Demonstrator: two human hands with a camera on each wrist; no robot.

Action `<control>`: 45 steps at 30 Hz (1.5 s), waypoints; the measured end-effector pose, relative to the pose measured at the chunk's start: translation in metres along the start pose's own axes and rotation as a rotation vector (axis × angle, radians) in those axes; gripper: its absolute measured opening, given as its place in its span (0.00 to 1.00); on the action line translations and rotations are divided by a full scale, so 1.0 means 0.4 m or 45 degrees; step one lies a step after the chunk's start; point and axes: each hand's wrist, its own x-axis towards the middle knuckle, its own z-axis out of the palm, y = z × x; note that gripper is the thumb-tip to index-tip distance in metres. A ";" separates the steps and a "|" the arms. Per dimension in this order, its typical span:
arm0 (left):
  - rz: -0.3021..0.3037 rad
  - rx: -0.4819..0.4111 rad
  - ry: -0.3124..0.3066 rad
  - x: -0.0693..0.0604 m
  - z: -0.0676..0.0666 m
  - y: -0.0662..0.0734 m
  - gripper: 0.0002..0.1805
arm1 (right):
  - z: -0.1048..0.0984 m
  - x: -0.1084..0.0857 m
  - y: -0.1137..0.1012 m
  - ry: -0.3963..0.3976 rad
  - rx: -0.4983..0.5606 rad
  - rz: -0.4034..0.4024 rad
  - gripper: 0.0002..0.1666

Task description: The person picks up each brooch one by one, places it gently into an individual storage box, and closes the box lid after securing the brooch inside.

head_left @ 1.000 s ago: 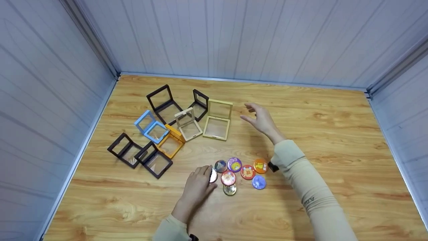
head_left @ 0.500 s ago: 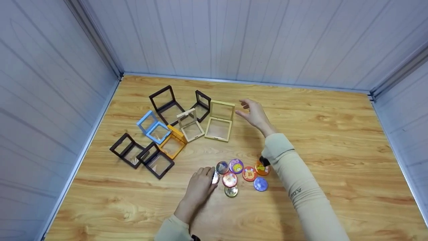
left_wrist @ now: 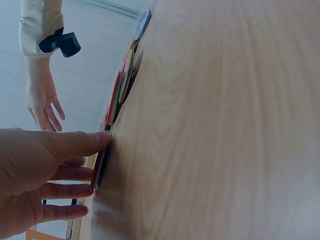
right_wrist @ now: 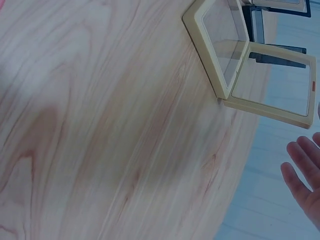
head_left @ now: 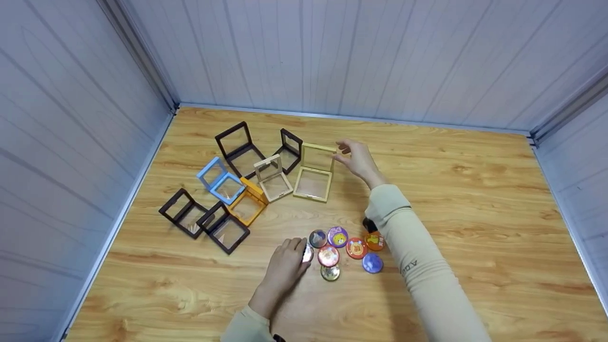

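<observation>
From up here I have the left hand (head_left: 283,266), lower middle of the head view, pinching the pale badge (head_left: 308,253) by its edges, with a red-rimmed badge (head_left: 328,256) just to its right. My right hand (head_left: 358,159), above centre, holds thumb and fingers apart at the upper right edge of the yellow frame (head_left: 317,169); I can't tell whether they touch. A cream frame (head_left: 271,177) crowds that frame's left; rightward, wooden tabletop (head_left: 475,199) runs to the wall (head_left: 582,142).
</observation>
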 end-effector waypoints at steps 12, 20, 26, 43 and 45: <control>-0.031 -0.088 -0.029 -0.009 0.000 -0.004 0.27 | 0.020 0.011 -0.004 0.001 0.089 0.025 0.20; -0.035 -0.196 0.040 -0.005 -0.007 -0.002 0.27 | 0.028 0.011 0.002 0.040 0.126 0.034 0.14; -0.038 -0.228 0.067 0.000 -0.014 0.000 0.26 | 0.030 0.008 0.005 0.077 0.131 0.004 0.13; -0.013 -0.276 0.120 0.032 -0.017 0.007 0.24 | 0.016 -0.025 0.035 0.124 0.138 0.001 0.12; -0.008 -0.282 0.131 0.036 -0.017 0.007 0.23 | 0.014 -0.031 0.037 0.124 0.134 0.006 0.12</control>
